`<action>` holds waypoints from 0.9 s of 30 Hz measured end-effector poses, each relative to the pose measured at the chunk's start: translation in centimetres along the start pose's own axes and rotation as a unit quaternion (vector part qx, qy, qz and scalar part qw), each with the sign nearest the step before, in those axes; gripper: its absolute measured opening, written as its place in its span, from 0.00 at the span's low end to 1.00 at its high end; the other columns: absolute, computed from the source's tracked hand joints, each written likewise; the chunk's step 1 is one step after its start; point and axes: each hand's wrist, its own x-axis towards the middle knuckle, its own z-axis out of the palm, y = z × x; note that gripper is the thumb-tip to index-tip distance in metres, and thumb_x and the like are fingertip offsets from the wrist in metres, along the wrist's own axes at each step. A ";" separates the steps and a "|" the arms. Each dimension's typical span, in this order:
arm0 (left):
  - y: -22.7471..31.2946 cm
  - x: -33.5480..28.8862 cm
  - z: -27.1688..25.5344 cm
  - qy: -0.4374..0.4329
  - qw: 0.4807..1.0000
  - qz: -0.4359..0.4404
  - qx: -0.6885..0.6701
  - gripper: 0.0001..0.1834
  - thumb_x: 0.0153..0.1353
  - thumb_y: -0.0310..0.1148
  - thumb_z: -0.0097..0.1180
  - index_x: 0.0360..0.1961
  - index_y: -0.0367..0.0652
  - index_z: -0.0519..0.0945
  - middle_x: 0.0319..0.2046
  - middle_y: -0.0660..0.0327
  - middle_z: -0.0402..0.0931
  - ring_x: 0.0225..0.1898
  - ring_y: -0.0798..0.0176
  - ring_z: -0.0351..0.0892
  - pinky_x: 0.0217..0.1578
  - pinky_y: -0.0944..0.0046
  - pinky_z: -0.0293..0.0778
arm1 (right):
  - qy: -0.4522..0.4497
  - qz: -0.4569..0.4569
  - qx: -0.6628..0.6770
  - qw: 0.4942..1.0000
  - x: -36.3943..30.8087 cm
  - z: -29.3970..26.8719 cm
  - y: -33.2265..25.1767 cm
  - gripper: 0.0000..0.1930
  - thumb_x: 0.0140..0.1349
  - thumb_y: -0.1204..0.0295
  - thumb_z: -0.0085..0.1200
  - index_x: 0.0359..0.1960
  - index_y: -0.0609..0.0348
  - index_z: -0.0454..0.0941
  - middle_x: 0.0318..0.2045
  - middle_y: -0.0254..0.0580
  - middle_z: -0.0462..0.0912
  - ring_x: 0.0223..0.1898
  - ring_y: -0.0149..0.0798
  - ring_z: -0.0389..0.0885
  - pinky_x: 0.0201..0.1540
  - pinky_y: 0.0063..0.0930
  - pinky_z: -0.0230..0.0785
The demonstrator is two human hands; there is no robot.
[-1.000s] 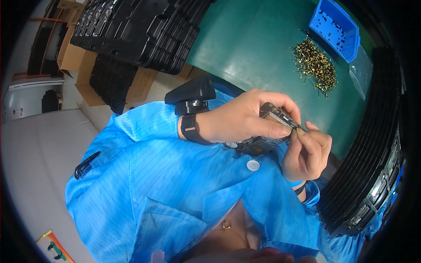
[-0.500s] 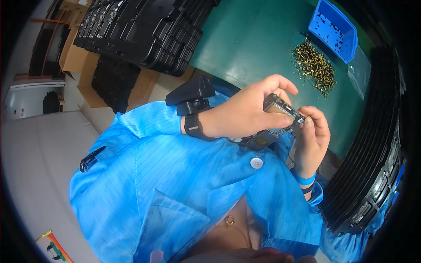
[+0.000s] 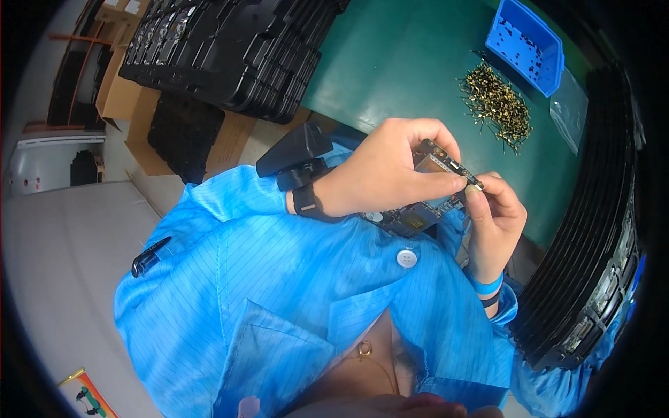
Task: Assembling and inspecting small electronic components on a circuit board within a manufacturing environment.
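From where I'm standing, the left hand is holding a dark circuit board in front of the person's blue coat, just off the near edge of the green desk. Its grip is closing firmly over the board, the thumb lying across the face and the fingers bending round the far side. The right hand is pinching the board's right end between thumb and forefinger, its grip nearly closed there; whether a small part is sitting between those fingertips, I can't tell. Beyond the hands, a heap of gold-and-black pieces is lying beside a blue bin containing tiny black bits. Ribbed black trays are standing stacked at the right.
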 end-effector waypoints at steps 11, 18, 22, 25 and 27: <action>-0.1 0.1 -0.1 0.015 1.000 -0.001 0.017 0.09 0.46 0.27 0.61 0.28 0.37 0.76 0.27 0.65 0.74 0.32 0.76 0.71 0.31 0.75 0.67 | 0.005 -0.030 -0.066 0.997 0.2 0.3 -0.1 0.05 0.51 0.82 0.54 0.31 0.68 0.75 0.25 0.35 0.74 0.27 0.25 0.70 0.31 0.15 0.60; -0.8 0.4 0.1 -0.011 1.000 0.013 0.015 0.07 0.47 0.27 0.60 0.27 0.38 0.75 0.26 0.67 0.73 0.30 0.77 0.71 0.31 0.77 0.67 | 0.012 -0.015 -0.048 0.999 -0.5 0.1 0.0 0.04 0.53 0.82 0.53 0.31 0.68 0.75 0.25 0.34 0.74 0.27 0.24 0.70 0.31 0.14 0.61; -0.3 0.7 -0.5 -0.028 0.999 -0.023 -0.019 0.07 0.50 0.27 0.58 0.31 0.38 0.75 0.27 0.66 0.73 0.31 0.77 0.71 0.32 0.76 0.68 | 0.007 0.035 -0.028 0.999 0.1 0.2 -0.6 0.06 0.54 0.81 0.52 0.34 0.68 0.75 0.26 0.35 0.75 0.27 0.24 0.70 0.31 0.14 0.61; -0.5 0.5 -0.5 -0.048 0.998 -0.018 -0.029 0.09 0.51 0.27 0.56 0.34 0.38 0.74 0.29 0.66 0.74 0.33 0.76 0.71 0.34 0.76 0.68 | -0.009 0.082 0.033 0.996 0.0 -0.4 -0.9 0.06 0.57 0.78 0.50 0.35 0.68 0.75 0.27 0.35 0.75 0.28 0.24 0.70 0.32 0.14 0.62; -0.5 0.5 -0.6 -0.059 0.998 0.005 -0.017 0.09 0.52 0.28 0.56 0.35 0.38 0.74 0.30 0.65 0.74 0.34 0.76 0.71 0.35 0.75 0.68 | -0.027 0.071 0.031 0.997 0.1 -0.6 -0.7 0.07 0.58 0.77 0.49 0.35 0.68 0.75 0.27 0.35 0.75 0.29 0.25 0.70 0.33 0.15 0.62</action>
